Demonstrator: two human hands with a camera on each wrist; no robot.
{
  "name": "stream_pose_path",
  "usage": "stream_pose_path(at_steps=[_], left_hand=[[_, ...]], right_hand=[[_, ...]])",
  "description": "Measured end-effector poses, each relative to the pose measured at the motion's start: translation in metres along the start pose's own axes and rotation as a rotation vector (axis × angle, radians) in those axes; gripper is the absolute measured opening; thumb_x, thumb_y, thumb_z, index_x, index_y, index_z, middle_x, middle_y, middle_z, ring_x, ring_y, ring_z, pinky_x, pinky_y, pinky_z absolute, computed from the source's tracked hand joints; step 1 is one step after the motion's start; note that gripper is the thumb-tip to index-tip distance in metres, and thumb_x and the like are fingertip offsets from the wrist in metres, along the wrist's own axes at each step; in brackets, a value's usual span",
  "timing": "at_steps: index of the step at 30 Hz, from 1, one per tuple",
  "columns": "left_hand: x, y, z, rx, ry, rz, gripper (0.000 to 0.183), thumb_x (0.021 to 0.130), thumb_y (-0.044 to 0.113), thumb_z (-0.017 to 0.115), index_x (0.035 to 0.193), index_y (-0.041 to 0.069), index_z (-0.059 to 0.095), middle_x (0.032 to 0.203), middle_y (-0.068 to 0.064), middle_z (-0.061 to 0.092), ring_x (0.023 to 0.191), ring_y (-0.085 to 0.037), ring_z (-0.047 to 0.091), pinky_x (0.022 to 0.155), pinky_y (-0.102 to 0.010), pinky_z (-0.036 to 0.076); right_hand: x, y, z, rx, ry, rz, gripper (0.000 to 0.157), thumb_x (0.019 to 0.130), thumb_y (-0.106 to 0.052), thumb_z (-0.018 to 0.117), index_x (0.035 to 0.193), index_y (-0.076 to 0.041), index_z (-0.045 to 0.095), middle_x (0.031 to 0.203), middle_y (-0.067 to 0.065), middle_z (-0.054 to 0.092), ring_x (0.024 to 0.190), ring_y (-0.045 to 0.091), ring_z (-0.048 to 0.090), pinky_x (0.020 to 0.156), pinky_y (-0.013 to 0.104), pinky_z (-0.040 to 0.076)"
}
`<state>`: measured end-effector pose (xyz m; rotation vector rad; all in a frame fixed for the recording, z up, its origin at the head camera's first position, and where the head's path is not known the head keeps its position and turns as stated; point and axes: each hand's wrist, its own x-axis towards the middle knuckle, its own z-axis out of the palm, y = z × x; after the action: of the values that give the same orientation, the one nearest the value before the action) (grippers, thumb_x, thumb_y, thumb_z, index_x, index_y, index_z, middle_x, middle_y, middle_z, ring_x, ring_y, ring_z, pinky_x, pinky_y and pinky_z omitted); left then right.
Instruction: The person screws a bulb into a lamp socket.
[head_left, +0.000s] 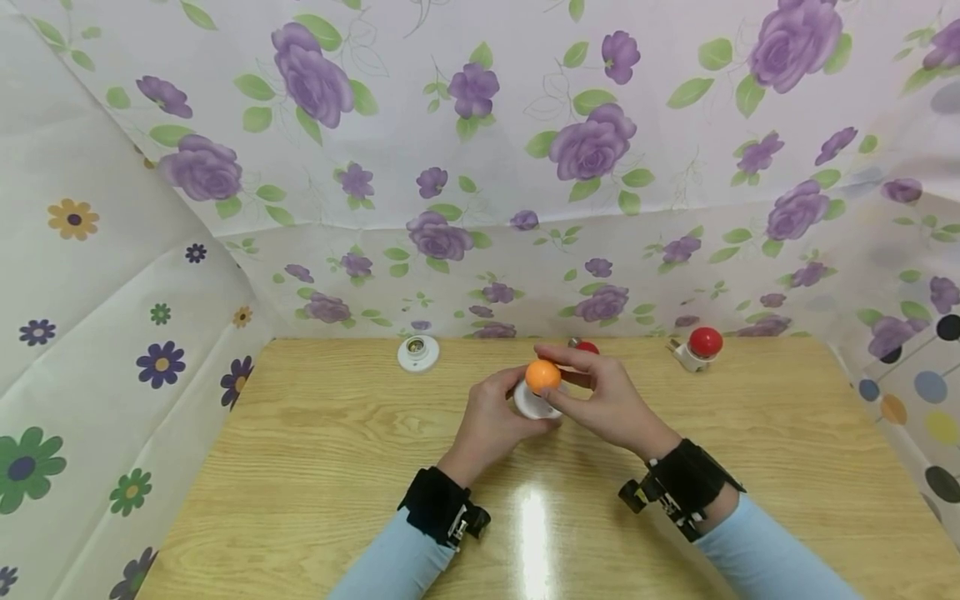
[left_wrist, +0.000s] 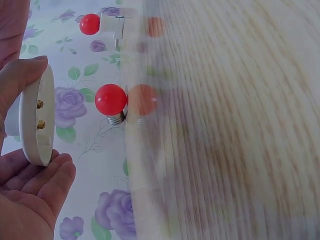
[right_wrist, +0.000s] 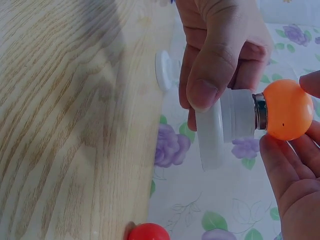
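My left hand grips a round white lamp holder by its rim, raised off the table. Two brass screws show on its hollow underside in the left wrist view. With thumb and fingers, my right hand pinches an orange light bulb at the holder's mouth. Part of the bulb's metal screw base stays visible between the orange globe and the white socket; the rest is hidden inside. In the right wrist view the holder is tilted on its side and the bulb points right.
Another white lamp holder stands at the back left of the wooden table. Behind my right hand lies a loose red bulb. Farther right, a second red bulb sits in a white plug-in socket. Flowered sheeting borders the back.
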<state>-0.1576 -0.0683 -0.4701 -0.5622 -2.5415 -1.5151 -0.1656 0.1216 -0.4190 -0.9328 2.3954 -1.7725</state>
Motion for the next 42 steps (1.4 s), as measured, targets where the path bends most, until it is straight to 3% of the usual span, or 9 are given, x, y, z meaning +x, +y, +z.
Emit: stream_pose_path(at_steps=[8,13,21,27,32,38,42], left_hand=[[-0.001,-0.001,0.001,0.017,0.006,0.005,0.062,0.065,0.041,0.082,0.12,0.025,0.058,0.109,0.016,0.057,0.098,-0.001,0.054,0.081,-0.023,0.046],[0.0,-0.001,0.001,0.016,0.006,0.005,0.064,0.066,0.039,0.082,0.122,0.024,0.057,0.111,0.015,0.057,0.099,-0.002,0.054,0.082,-0.023,0.045],[-0.001,0.0,0.001,0.011,0.011,0.008,0.064,0.066,0.038,0.082,0.124,0.026,0.057,0.112,0.015,0.057,0.099,-0.003,0.054,0.082,-0.025,0.046],[-0.002,0.0,0.001,0.017,0.014,0.011,0.062,0.066,0.04,0.082,0.122,0.027,0.057,0.11,0.015,0.057,0.098,-0.002,0.054,0.081,-0.025,0.046],[-0.003,0.0,0.001,0.016,0.019,0.024,0.062,0.066,0.043,0.081,0.121,0.029,0.057,0.11,0.016,0.057,0.098,-0.002,0.054,0.081,-0.027,0.047],[-0.002,0.002,0.0,0.009,0.021,0.034,0.062,0.066,0.043,0.081,0.121,0.029,0.057,0.11,0.017,0.057,0.098,-0.001,0.054,0.081,-0.025,0.046],[-0.002,0.004,-0.001,0.009,0.018,0.025,0.062,0.066,0.044,0.081,0.121,0.029,0.057,0.11,0.017,0.056,0.098,-0.001,0.054,0.08,-0.024,0.046]], right_hand=[[-0.001,-0.028,0.001,0.001,0.003,0.002,0.041,0.085,-0.009,0.066,0.125,-0.007,0.057,0.122,0.006,0.056,0.112,0.026,0.052,0.09,0.042,0.043],[-0.001,-0.016,0.001,-0.001,0.029,-0.013,0.041,0.083,-0.01,0.068,0.124,-0.01,0.059,0.12,0.008,0.058,0.109,0.025,0.054,0.088,0.04,0.045],[-0.001,0.007,0.001,-0.001,0.058,-0.026,0.042,0.081,-0.021,0.072,0.122,-0.02,0.062,0.118,-0.003,0.06,0.107,0.017,0.055,0.084,0.034,0.047],[-0.002,0.0,0.005,-0.017,0.113,-0.019,0.04,0.078,-0.019,0.075,0.117,-0.018,0.064,0.113,-0.003,0.062,0.102,0.014,0.057,0.081,0.034,0.048],[-0.003,-0.019,0.007,-0.019,0.139,-0.041,0.041,0.078,-0.012,0.075,0.116,-0.012,0.063,0.113,0.003,0.062,0.103,0.02,0.057,0.083,0.04,0.048],[-0.003,-0.026,0.001,-0.03,0.083,-0.063,0.049,0.082,-0.009,0.07,0.129,-0.007,0.054,0.127,0.007,0.054,0.115,0.029,0.049,0.091,0.048,0.042],[-0.003,-0.016,-0.001,-0.002,0.028,-0.029,0.05,0.085,-0.013,0.068,0.132,-0.015,0.052,0.131,0.0,0.051,0.119,0.024,0.047,0.094,0.043,0.04]])
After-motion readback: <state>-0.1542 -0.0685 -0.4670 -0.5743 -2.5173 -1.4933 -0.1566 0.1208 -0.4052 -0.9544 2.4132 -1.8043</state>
